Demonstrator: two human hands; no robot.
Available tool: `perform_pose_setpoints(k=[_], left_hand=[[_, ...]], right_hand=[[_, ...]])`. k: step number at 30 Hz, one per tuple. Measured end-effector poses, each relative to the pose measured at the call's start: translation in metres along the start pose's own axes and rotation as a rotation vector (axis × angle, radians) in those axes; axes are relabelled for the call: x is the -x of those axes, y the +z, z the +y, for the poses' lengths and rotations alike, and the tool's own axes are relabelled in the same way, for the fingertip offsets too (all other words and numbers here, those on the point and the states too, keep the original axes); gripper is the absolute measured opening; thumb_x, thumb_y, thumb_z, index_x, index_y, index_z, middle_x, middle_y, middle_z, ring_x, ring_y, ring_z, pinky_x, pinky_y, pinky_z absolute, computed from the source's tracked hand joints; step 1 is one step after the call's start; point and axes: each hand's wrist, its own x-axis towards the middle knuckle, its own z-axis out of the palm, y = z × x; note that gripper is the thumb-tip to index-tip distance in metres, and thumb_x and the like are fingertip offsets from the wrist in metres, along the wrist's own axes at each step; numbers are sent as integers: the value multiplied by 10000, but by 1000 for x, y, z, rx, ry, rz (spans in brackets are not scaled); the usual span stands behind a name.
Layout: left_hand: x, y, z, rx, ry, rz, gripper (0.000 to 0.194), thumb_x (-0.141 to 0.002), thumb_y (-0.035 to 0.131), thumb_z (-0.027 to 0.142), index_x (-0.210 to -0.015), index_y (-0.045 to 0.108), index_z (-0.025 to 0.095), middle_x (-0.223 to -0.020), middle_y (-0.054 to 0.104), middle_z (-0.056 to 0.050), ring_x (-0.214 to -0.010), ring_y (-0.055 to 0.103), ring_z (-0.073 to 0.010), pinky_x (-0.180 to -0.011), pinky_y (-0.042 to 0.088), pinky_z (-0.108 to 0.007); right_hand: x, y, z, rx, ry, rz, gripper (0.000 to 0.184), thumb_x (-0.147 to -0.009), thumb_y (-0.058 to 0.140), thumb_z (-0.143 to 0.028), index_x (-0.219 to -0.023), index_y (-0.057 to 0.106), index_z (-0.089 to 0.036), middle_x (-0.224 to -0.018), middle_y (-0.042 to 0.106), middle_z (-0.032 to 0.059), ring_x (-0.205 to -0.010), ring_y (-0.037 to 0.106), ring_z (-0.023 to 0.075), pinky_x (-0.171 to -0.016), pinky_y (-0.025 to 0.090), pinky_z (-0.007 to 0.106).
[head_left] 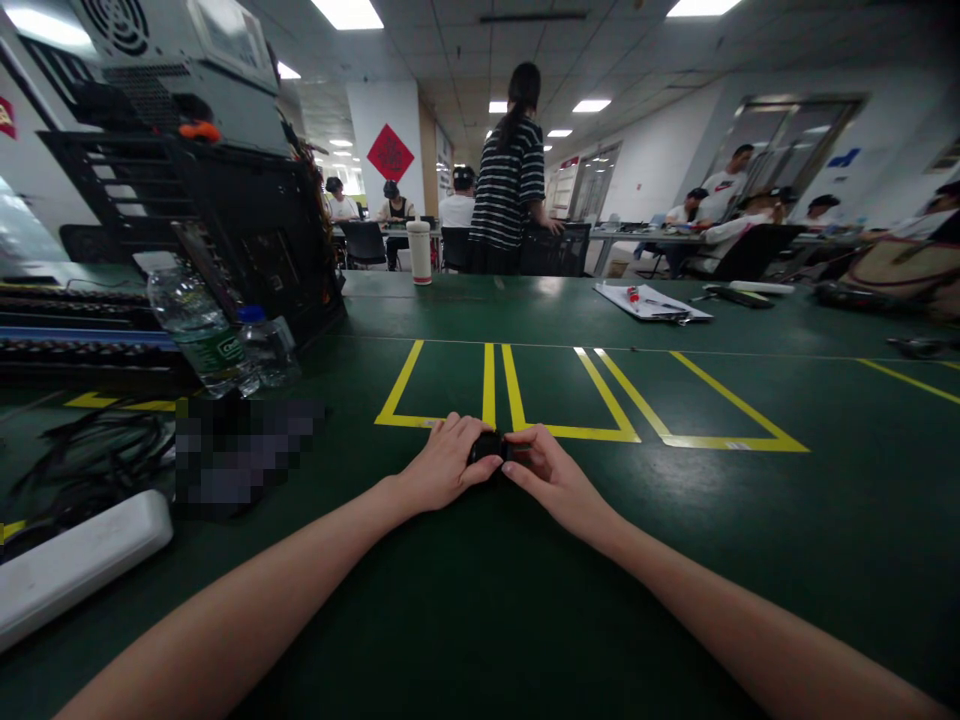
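Note:
A small black rounded object (487, 447) lies between my hands, low over the green table (495, 600); its exact kind does not show. My left hand (448, 463) is closed around its left side, thumb in front and fingers over the top. From the right, my right hand (551, 476) pinches at the object's right end with thumb and forefinger. What lies between those fingertips is partly hidden. Both hands are just in front of the yellow tape outlines (577, 433) on the table.
At left stand an open computer case (247, 220), a large water bottle (191, 325), a smaller blue-capped bottle (266, 350), cables and a white power strip (90, 560). Further back are a white cup (419, 252) and a clipboard (649, 303). A person in a striped shirt (506, 185) stands beyond.

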Motion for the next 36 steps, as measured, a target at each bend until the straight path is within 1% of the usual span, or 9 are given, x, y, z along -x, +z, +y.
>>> perform_pose_setpoints(k=[4,7,12,18,24,28,31,33,36], left_hand=[[0,-1,1,3,-4,-10,306,-863,357,406,-1050,434,177,-952,479,-48,-839,408,-201,-725,347,-340],[0,-1,1,-13,-3,-3,305,-857,368,412,-1039,439,178,-941,478,-46,-838,407,-203,-722,344,-340],[-2,0,0,-21,-15,1,304,-855,360,430,-1009,448,182,-911,478,-38,-821,408,-200,-718,340,-340],[-2,4,-2,-43,-8,17,314,-850,371,430,-1030,442,183,-923,482,-44,-836,405,-207,-725,333,-343],[-2,4,-1,-23,-13,14,307,-857,350,435,-1001,450,182,-919,481,-44,-822,410,-203,-716,337,-341],[-2,1,1,-20,-18,3,313,-856,346,440,-1000,450,182,-916,481,-43,-820,409,-203,-719,339,-344],[-2,0,2,-22,-19,0,313,-858,340,439,-999,449,182,-914,483,-43,-826,407,-204,-728,340,-347],[-2,0,2,-16,-27,-2,313,-863,326,440,-989,451,182,-906,486,-42,-824,409,-202,-729,343,-344],[-3,1,2,20,-73,-4,329,-876,282,450,-941,460,181,-871,492,-37,-799,420,-194,-715,352,-336]], right_hand=[[-2,0,2,54,20,15,314,-799,499,-257,-1101,424,-210,-1094,503,54,-996,520,178,-863,448,380],[-1,0,-1,33,6,-16,289,-788,514,-247,-1065,440,-207,-1077,509,48,-999,522,179,-874,445,384],[1,-1,-4,-32,-19,-40,308,-757,543,-158,-1029,415,-223,-1080,495,27,-1030,512,165,-910,430,371],[1,1,-1,54,-68,37,183,-781,522,-216,-956,470,-213,-1053,490,30,-989,524,169,-881,456,365],[2,2,-1,123,-71,28,360,-793,501,-211,-1136,399,-239,-1143,459,45,-1058,482,187,-917,424,399],[3,3,-2,192,-113,29,323,-795,486,-199,-1109,418,-230,-1113,460,44,-1041,481,187,-910,426,395],[4,4,-1,264,-155,68,338,-771,487,-156,-1092,416,-230,-1120,440,44,-1052,461,190,-912,419,392],[3,4,1,291,-142,98,333,-763,473,-142,-1080,410,-222,-1117,436,51,-1032,473,193,-873,444,385],[2,4,5,327,-45,144,287,-772,445,-153,-1052,413,-205,-1057,469,59,-949,520,193,-809,471,384]])
